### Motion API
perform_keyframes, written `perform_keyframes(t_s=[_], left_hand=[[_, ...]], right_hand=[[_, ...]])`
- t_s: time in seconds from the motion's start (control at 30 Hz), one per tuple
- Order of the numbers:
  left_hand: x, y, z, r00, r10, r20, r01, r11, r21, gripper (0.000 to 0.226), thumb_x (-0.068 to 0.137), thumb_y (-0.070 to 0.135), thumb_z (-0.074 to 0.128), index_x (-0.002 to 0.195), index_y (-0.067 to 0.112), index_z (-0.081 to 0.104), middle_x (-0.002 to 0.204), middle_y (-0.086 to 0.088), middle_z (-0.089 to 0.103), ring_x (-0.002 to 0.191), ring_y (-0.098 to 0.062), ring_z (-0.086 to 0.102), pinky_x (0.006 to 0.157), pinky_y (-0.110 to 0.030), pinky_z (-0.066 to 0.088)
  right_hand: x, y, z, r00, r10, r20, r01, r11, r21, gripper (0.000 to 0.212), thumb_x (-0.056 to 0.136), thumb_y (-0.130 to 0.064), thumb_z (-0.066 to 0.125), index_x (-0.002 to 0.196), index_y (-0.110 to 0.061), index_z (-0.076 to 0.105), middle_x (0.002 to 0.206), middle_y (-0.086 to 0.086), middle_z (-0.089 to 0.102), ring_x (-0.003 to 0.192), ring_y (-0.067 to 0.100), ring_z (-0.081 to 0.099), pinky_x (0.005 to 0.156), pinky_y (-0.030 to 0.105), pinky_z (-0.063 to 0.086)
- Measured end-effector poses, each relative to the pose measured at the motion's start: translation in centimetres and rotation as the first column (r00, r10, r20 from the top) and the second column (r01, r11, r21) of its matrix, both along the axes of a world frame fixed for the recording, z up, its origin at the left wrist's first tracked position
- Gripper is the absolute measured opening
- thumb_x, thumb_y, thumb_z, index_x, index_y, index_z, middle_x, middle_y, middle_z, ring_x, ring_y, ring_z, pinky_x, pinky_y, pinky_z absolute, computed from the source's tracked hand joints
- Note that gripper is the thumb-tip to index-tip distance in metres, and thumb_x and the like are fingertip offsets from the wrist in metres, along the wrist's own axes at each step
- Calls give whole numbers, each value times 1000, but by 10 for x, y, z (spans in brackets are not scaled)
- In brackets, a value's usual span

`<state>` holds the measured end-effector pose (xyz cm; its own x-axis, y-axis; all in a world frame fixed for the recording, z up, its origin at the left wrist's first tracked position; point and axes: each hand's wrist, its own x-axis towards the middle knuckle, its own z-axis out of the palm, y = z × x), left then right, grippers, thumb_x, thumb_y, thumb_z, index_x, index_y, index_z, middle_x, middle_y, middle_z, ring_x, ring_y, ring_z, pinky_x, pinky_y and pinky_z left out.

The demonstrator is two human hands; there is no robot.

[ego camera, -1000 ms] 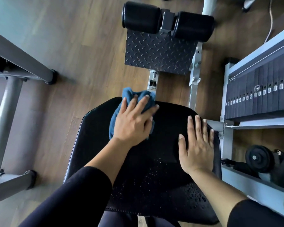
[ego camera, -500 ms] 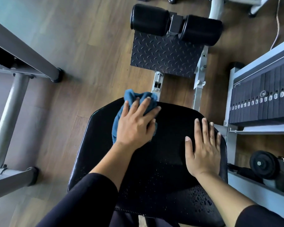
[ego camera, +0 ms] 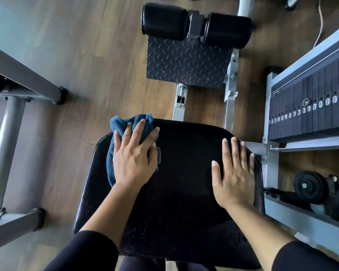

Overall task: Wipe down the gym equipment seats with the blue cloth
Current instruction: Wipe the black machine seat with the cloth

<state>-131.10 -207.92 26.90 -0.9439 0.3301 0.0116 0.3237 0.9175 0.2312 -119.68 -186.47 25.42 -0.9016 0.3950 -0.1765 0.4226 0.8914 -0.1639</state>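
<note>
Left hand (ego camera: 134, 161), fingers straight and spread, presses blue cloth (ego camera: 116, 124) flat at seat (ego camera: 184, 192) far-left corner, right hand (ego camera: 235, 173) flat on right edge, fingers together, so unwiped, possibly droplet-speckled pad lies right of and nearer than the cloth.

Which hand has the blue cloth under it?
The left hand, pressing the blue cloth onto the seat's far left corner; the right hand lies bare on the seat.
</note>
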Motion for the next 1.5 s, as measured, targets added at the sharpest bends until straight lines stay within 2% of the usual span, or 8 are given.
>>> perform_keyframes(t_s=[0.17,0.3,0.37,0.6,0.83,1.07,1.33,1.5], left_hand=[[-15,50,1,935,346,81,-347,938,1,44,88,34,41,129,33,56,145,-1,42,134,-31,34,116,-53,9],[12,58,0,978,-206,35,204,978,42,45,90,30,39,132,30,55,143,-4,45,132,-33,38,114,-54,16],[3,42,-1,945,-324,33,323,946,40,45,92,31,38,134,31,53,144,-5,43,135,-33,35,114,-54,19],[-23,34,-5,953,298,53,-297,955,-31,47,89,30,34,131,31,55,147,-3,39,135,-34,32,115,-55,14],[14,23,3,959,-283,20,282,959,14,44,93,27,41,134,29,53,147,-5,41,135,-34,35,113,-54,21],[-14,17,2,946,318,61,-317,948,-32,48,88,29,36,133,31,53,149,-3,37,136,-33,30,116,-53,12],[29,-3,7,958,-282,50,282,959,8,45,93,27,41,136,31,51,150,-4,37,139,-32,30,114,-53,20],[29,-14,9,979,190,68,-193,981,35,44,93,25,42,134,34,53,152,-1,34,140,-31,29,118,-49,13]], right_hand=[[1,1,0,1000,1,-5,-1,1000,-18,62,97,-44,19,154,-20,12,161,3,6,149,20,-2,120,46,4],[2,2,0,1000,5,0,-5,1000,-7,61,98,-45,20,154,-20,13,161,3,8,149,21,-1,120,46,4],[1,1,0,1000,2,5,-2,1000,-9,62,97,-44,20,154,-20,13,161,3,8,149,21,0,120,47,5],[0,1,0,1000,-2,-2,2,1000,-17,62,97,-44,18,154,-19,13,161,3,7,149,21,0,120,46,3],[0,0,0,1000,2,10,-2,1000,-13,63,96,-45,18,154,-20,12,161,4,6,149,22,-1,120,46,3],[1,2,-1,1000,1,2,-1,1000,-5,62,97,-44,18,154,-20,12,161,4,7,149,22,-1,120,46,3],[0,1,-1,1000,10,4,-10,1000,4,63,97,-46,17,154,-19,12,161,4,7,148,22,-1,120,46,3],[0,1,-1,1000,8,-7,-8,1000,-1,62,97,-45,17,154,-20,13,161,4,8,149,22,0,120,45,2]])
